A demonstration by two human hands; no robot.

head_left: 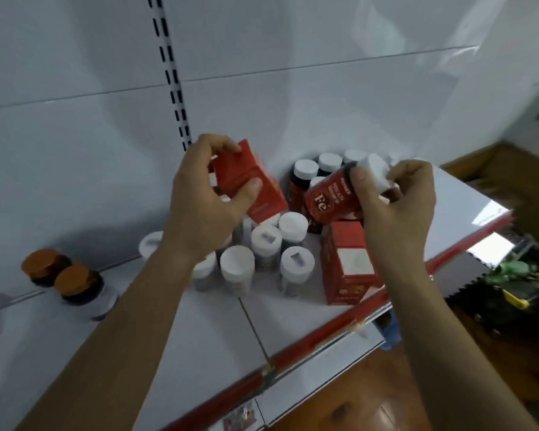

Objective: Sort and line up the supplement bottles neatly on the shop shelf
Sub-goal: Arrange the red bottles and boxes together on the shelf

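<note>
Above the standing red carton (347, 262) on the shelf (199, 337), the right hand (399, 206) is gripping a tilted red Fe bottle (327, 200) by its white cap and neck. Left of that carton, the left hand (199, 206) is pinching a second red carton (246, 178) over the white-capped bottles (266, 244). The Fe bottle is probably light, rigid and smooth; holding its body seems surer than the cap. Showing now: two cartons, two orange-capped jars (75, 281) far left, at least six white-capped bottles.

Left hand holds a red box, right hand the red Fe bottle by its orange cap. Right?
No. The head view shows the red Fe bottle in the right hand has a white cap, not orange. The left hand does hold the red box.
</note>
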